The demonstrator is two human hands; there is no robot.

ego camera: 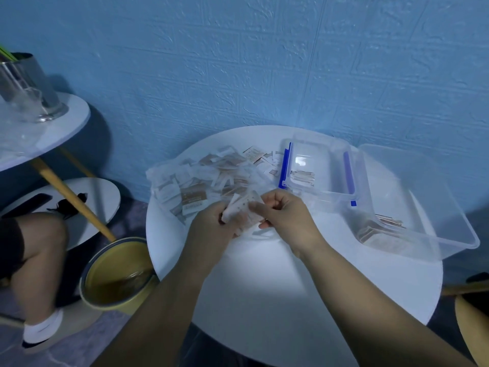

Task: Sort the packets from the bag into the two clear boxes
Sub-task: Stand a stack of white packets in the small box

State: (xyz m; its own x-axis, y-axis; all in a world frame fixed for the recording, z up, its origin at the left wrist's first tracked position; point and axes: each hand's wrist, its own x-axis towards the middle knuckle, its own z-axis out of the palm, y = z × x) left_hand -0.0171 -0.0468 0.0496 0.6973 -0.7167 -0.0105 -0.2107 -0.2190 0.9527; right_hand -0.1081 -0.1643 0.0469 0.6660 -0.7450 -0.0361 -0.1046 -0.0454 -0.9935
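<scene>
On the round white table point(264, 287) lies a clear plastic bag point(195, 181) full of small brown and white packets. Both my hands meet just in front of it. My left hand point(211, 226) grips a few packets point(243, 207), and my right hand point(283, 215) pinches the top of the same bunch. A small clear box with blue clips point(317, 168) stands to the right and holds a few packets. A larger clear box point(412, 207) sits at the table's right edge with a stack of packets in its near corner.
Loose packets point(256, 154) lie on the table behind the bag. A yellow bin point(116, 282) stands on the floor by the table's left edge. A second white table point(45, 133) with a metal bucket point(23, 86) is at far left. A person's leg point(34, 260) is at lower left.
</scene>
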